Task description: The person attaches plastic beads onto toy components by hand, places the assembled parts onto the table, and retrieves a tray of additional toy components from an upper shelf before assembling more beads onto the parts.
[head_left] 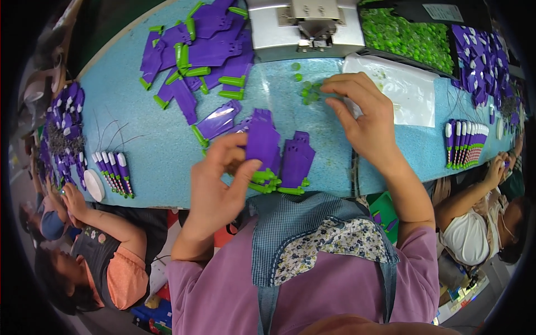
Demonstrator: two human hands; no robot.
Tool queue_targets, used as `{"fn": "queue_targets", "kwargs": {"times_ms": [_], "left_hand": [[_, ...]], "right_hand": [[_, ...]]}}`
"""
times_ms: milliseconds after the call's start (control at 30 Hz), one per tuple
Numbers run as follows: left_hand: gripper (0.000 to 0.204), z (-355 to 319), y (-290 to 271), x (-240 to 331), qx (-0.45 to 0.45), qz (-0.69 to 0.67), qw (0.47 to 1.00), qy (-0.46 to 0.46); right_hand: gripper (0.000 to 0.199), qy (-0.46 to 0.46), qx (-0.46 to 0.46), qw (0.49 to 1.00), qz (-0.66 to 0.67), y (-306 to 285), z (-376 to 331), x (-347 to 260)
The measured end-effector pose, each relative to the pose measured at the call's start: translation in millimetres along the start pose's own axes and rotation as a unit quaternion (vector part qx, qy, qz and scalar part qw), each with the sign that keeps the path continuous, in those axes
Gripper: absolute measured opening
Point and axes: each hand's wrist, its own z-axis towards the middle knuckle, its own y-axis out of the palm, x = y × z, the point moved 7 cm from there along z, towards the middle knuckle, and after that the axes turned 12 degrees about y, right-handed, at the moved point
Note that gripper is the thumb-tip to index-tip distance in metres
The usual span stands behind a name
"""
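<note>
My left hand (219, 181) pinches a flat purple plastic part (262, 137) between thumb and fingers. Below and beside that part lie more purple pieces (297, 162) with bright green ends, close to the table's near edge. My right hand (365, 109) hovers by a small cluster of translucent green bits (310, 92); its thumb and fingertips are apart, and I see nothing held in them. Two loose green bits (297, 77) lie just beyond the cluster. A heap of purple parts with green tips (206, 47) spreads over the far left of the blue table (329, 151).
A metal machine (271, 33) stands at the far middle. Right of it, a black tray (410, 64) holds many green bits beside a clear plastic sheet (416, 103). Rows of white-capped purple pieces (466, 142) lie at both sides, where other people (106, 245) work.
</note>
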Motion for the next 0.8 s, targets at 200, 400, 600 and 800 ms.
{"fn": "queue_targets", "kwargs": {"times_ms": [200,400,600,800], "left_hand": [[0.027,-15.1,0.5,13.4,-0.050,0.120,0.991,0.013],[0.018,35.3,-74.5,3.4,0.162,0.347,0.920,0.083],[0.025,52.2,-98.6,-33.0,0.161,0.413,0.894,-0.063],[0.024,33.0,-74.9,-14.6,0.210,-0.086,0.974,0.020]], "right_hand": [[0.019,-0.075,-0.035,0.995,-0.051,19.0,10.4,-2.1],[0.018,-0.068,-0.007,0.996,-0.058,16.8,7.3,-1.9],[0.015,-0.010,0.011,1.000,0.014,-6.6,-1.9,-3.2],[0.023,0.026,-0.014,0.997,0.076,-24.6,-21.6,1.0]]}}
